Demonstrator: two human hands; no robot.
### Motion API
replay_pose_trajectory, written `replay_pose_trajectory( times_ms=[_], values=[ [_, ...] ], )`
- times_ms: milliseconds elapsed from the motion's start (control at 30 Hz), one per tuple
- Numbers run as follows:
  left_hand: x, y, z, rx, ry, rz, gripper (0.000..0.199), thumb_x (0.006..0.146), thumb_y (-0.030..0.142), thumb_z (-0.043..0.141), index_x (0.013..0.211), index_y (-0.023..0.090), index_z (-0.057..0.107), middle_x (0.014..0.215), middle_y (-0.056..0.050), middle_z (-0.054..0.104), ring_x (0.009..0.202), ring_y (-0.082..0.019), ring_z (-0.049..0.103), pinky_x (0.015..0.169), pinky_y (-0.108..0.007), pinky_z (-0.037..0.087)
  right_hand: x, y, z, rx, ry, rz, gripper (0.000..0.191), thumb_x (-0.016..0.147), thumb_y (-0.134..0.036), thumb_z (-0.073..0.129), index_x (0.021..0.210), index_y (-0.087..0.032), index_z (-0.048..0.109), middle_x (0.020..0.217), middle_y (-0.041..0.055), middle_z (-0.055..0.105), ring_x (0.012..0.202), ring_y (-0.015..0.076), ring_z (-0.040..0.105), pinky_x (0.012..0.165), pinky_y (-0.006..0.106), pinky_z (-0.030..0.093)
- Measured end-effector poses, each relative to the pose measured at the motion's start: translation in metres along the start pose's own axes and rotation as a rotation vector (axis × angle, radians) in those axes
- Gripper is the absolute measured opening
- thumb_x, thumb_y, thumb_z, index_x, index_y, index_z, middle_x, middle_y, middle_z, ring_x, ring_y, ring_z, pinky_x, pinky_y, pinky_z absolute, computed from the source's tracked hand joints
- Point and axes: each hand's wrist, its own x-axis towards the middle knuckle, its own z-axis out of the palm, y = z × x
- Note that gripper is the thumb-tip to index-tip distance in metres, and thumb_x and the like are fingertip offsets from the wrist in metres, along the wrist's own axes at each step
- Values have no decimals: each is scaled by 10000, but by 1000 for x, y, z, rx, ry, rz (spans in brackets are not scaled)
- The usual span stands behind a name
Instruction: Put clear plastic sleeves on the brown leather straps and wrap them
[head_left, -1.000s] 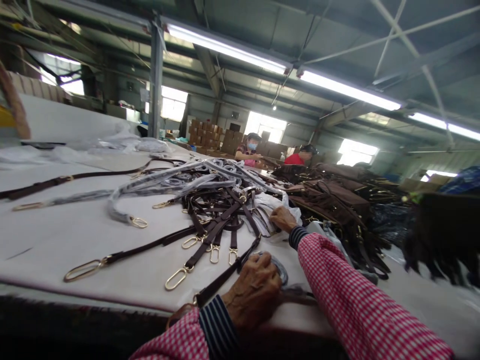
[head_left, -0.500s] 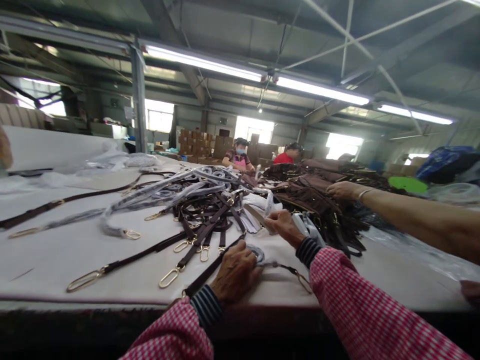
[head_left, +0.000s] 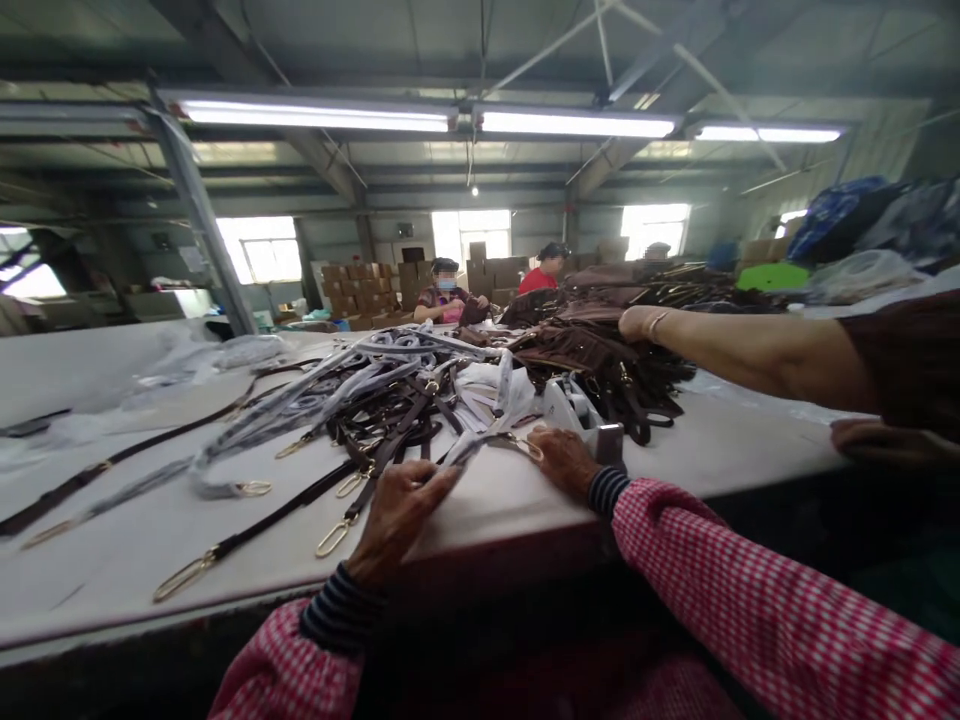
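A dark bag strap [head_left: 491, 440], partly covered in clear plastic wrap, spans the gap between my hands above the white tabletop. My left hand [head_left: 397, 515] is closed on its near end, thumb and fingers pressed together. At the other end a gold metal clasp [head_left: 531, 448] meets the curled fingers of my right hand [head_left: 564, 462]; the fingertips are partly hidden. A white and grey tape dispenser [head_left: 570, 408] stands just behind my right hand. Left of it are white paper slips [head_left: 474, 408] and a pile of brown straps with gold clasps [head_left: 397, 415].
Plastic-wrapped straps [head_left: 247, 440] and unwrapped ones spread across the table [head_left: 247, 555] to the left. Brown bags [head_left: 585, 345] are heaped behind. A co-worker's arm [head_left: 742, 355] reaches in from the right. Two people sit at the far side, and the table's front edge runs below my hands.
The wrapped strap was coiled under my left hand and is now stretched out between both hands. My right hand has come down from the paper slips to the clasp. The view has turned right.
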Motion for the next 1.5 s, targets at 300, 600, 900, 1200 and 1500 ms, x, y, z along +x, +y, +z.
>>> replay_pose_trajectory(
  times_ms=[300,600,900,1200,1500],
  values=[
    [-1,8,1,-773,-38,-257,386,733,509,837,825,138,784,817,-55,736,661,-127,590,615,-208,498,-4,-7,0,10,-5,55,149,949,-202,574,889,-167,706,952,60,727,909,182,646,758,272,363],
    [1,-6,7,-972,-8,-342,282,818,372,816,939,120,777,870,-50,767,685,-120,655,609,-198,566,0,-7,-3,-50,110,109,211,1018,-286,521,920,-184,678,1021,58,717,959,194,644,755,286,368],
    [5,9,1,-1150,144,-404,143,934,168,670,1037,106,746,906,-75,795,722,-145,735,650,-224,615,-9,-14,5,-134,-19,-47,190,1024,-212,491,994,-165,673,1078,101,696,1008,217,642,785,286,397],
    [1,19,0,-1178,154,-413,204,984,119,576,910,81,762,865,-68,796,674,-127,725,637,-216,630,-6,-11,3,-152,-74,-47,222,972,-124,492,951,-129,713,1043,143,707,953,222,639,755,291,382],
    [-3,6,2,-1181,126,-394,120,939,142,659,967,78,757,848,-72,796,662,-143,732,612,-219,629,1,-13,10,-24,69,61,200,971,-205,552,869,-161,719,998,91,737,925,200,638,796,285,376]
  ],
)
